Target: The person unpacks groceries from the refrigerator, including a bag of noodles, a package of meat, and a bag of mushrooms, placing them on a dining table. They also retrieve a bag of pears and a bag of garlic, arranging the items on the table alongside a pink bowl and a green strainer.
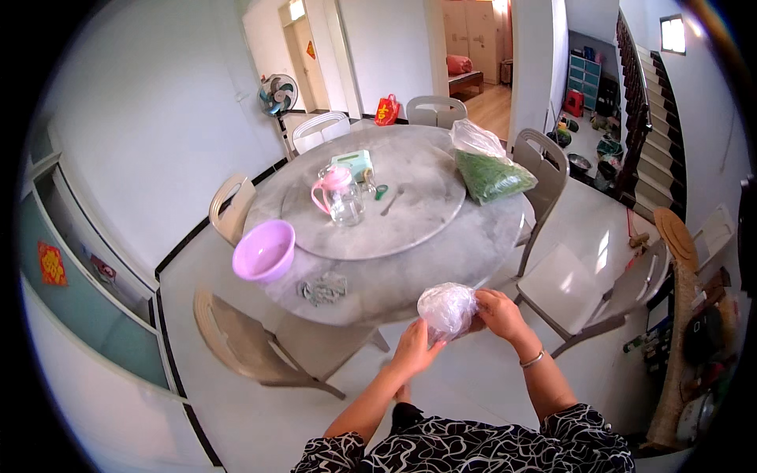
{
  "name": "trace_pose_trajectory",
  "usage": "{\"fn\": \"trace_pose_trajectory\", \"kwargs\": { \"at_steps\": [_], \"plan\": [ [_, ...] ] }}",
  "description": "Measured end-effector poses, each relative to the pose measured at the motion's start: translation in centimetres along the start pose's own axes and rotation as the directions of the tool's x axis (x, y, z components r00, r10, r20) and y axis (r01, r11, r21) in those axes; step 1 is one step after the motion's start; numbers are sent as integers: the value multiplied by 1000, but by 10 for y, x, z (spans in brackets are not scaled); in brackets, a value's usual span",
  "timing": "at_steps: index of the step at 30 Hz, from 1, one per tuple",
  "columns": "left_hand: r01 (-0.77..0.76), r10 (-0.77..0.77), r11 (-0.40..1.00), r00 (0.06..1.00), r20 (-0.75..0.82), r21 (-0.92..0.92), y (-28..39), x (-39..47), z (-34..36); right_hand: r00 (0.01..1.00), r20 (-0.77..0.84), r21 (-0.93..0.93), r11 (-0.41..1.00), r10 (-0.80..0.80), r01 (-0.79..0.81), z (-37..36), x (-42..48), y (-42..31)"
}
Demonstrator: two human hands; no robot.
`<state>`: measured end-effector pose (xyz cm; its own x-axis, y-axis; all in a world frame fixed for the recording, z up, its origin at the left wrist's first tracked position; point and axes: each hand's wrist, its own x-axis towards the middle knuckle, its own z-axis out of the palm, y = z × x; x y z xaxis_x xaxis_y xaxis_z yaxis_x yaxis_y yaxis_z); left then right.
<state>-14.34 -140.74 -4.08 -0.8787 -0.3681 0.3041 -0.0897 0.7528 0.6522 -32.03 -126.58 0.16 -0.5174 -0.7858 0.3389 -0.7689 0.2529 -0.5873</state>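
Observation:
Between my two hands, just off the near edge of the round marble-look table (pixel 390 295), is a crumpled clear plastic bag (pixel 447 310). My left hand (pixel 416 349) grips its lower left side, and my right hand (pixel 498 313) grips its right side. Whether anything is inside the bag cannot be told. A purple plastic basin (pixel 264 251) stands at the table's left edge, and a crumpled grey-green cloth (pixel 323 288) lies to the right of it. On the table's right side rests a large clear bag of green leafy vegetables (pixel 494 174).
A glass pitcher with a pink lid (pixel 343 198), a light green box (pixel 353 162), a green-handled tool (pixel 381 191) and a spoon (pixel 392 201) are on the turntable (pixel 378 242). Several chairs surround the table, one (pixel 278 349) near left, another (pixel 568 284) at right.

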Motion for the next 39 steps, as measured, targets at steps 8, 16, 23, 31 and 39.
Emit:
{"fn": "trace_pose_trajectory", "kwargs": {
  "at_steps": [8, 16, 23, 31, 39],
  "plan": [
    [125, -121, 986, 992, 41, -107, -165, 140, -45, 981, 116, -231, 965, 156, -127, 98, 167, 94],
    [377, -440, 898, 750, -494, -228, -320, 234, -93, 997, 71, -170, 985, 29, -17, 137, 307, 18],
    [286, -408, 910, 744, -529, -300, -338, 282, -112, 943, 331, 226, 973, -40, -37, 254, 420, 18],
    [288, -469, 878, 680, -564, -383, -361, 271, -117, 921, 390, 449, 871, 8, -198, 294, 423, -10],
    [381, -496, 868, 656, -569, -318, -412, 258, -158, 923, 361, 559, 823, -131, -102, 333, 445, -39]
  ]
}}
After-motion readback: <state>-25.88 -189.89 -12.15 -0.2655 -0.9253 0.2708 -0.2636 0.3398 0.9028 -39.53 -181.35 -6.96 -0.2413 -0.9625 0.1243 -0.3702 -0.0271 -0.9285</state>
